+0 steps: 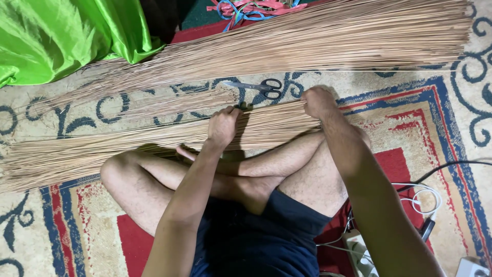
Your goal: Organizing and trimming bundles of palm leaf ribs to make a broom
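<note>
A patterned carpet (410,113) in cream, blue and red lies under me where I sit cross-legged; green shiny cloth (56,36) is bunched at the far left, a big heap of thin brown sticks (333,38) runs along the far side, black-handled scissors (259,87) lie between that heap and my hands, and white cables with a power strip (359,251) sit by my right hip. The bundle of sticks (154,138) I am working rests across my shins, fanning out to the left; I judge each stick light, stiff and easily snapped, and the lot loose and apt to slide apart, so the hold belongs near the gathered right end, squeezed all round. My left hand (223,125) is curled over the bundle's middle, fingers pressed together and down onto the sticks, something small and dark at the fingertips that I cannot make out; my right hand (319,101) is fisted round the gathered end, fingers closed tight.
</note>
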